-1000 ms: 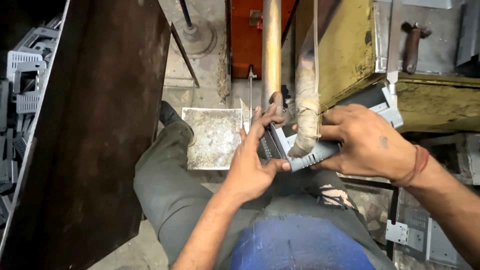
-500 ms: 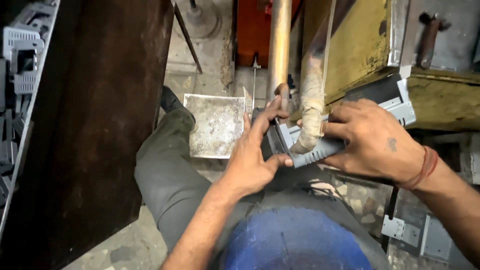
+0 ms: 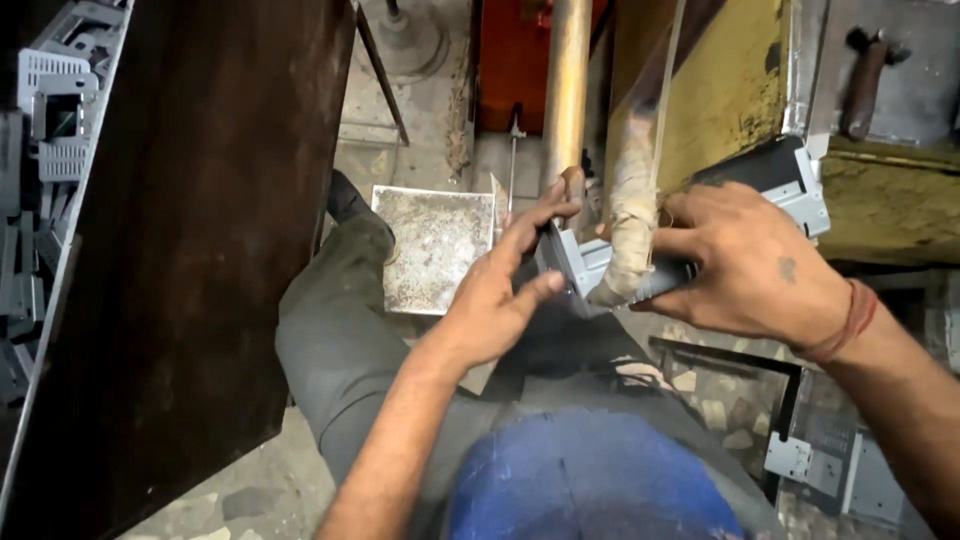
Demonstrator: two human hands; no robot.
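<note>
**Seating a grey metal bracket at the press**

Right hand (image 3: 745, 265) closed around the far end of a grey sheet-metal bracket (image 3: 590, 262), fingers wrapped over its top and thumb under. Left hand (image 3: 500, 295) mostly open, fingertips spread and resting against the near end of the same bracket, steadying rather than gripping. Bracket held level, just beside a cloth-wrapped lever (image 3: 630, 225) and a brass-coloured vertical rod (image 3: 566, 90), against the yellow machine body (image 3: 725, 90). Below, a speckled square metal plate (image 3: 435, 245) on the floor by the dark-trousered leg (image 3: 335, 330); more grey stamped parts stacked at far left (image 3: 45, 110).

Best done with the part kept square to the machine face, pushed home with light, even pressure from both ends. Fingertips better kept on the outer edges, clear of the lever and of any closing gap. Worth confirming that the bracket sits flat, no rocking, before letting go.
</note>
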